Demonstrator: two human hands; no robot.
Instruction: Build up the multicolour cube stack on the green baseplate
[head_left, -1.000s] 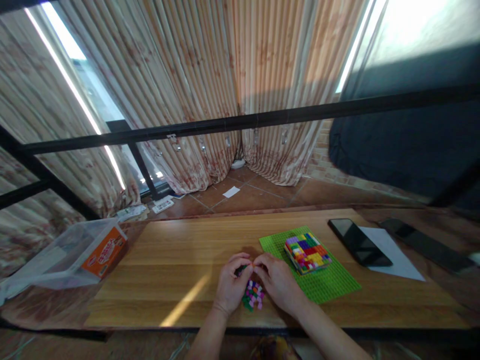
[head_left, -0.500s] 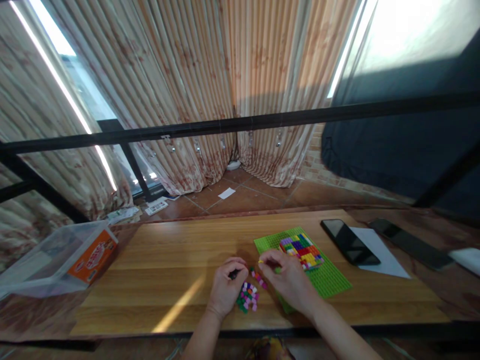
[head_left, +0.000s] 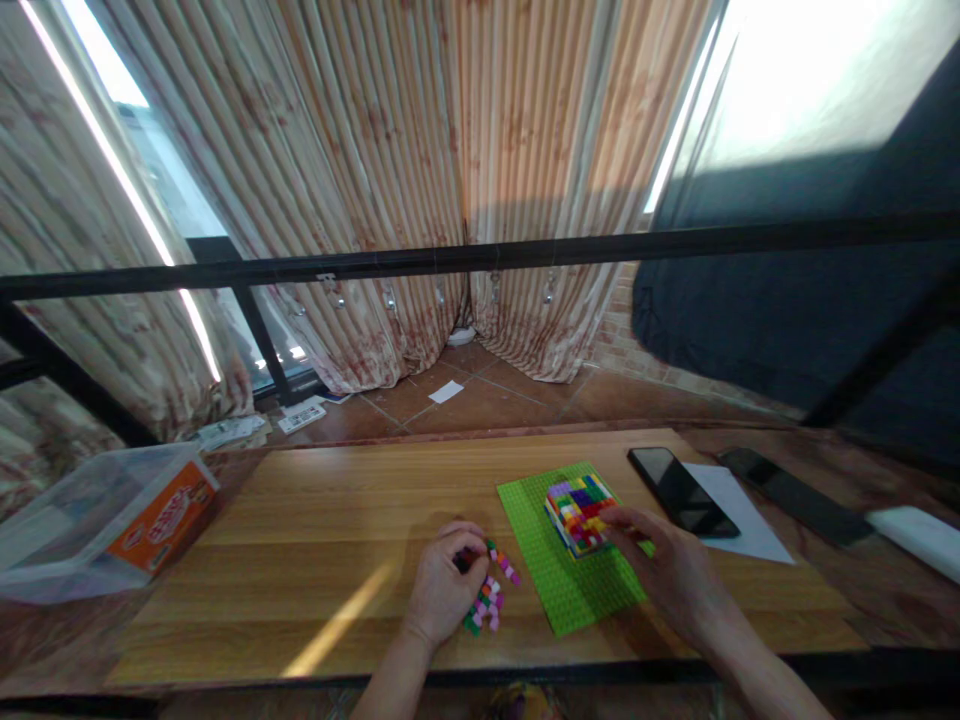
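A low block of multicoloured toy bricks (head_left: 576, 505) stands on a green baseplate (head_left: 555, 590). My right hand (head_left: 667, 565) reaches over the plate's right side, with thumb and forefinger pinched at the block's right edge. A small yellow brick seems to be at those fingertips, hard to tell from the yellow bricks beneath. My left hand (head_left: 446, 585) rests on the table, its fingers curled closed; something dark shows inside the curl, too unclear to name. Beside it lie loose pink, white and green bricks (head_left: 487, 600) and a short row of bricks (head_left: 504, 563).
A black phone (head_left: 682, 490) lies right of the baseplate, partly on white paper (head_left: 757, 520). Another dark phone-like slab (head_left: 795, 495) is farther right. At the far left stands a clear plastic bin (head_left: 97, 520) with an orange label. A black rail (head_left: 420, 262) crosses beyond the wooden table (head_left: 315, 530).
My right hand has moved right, from beside the loose bricks to the brick block, with the yellow brick in its pinch. My left hand keeps nearly the same place. The view has shifted slightly.
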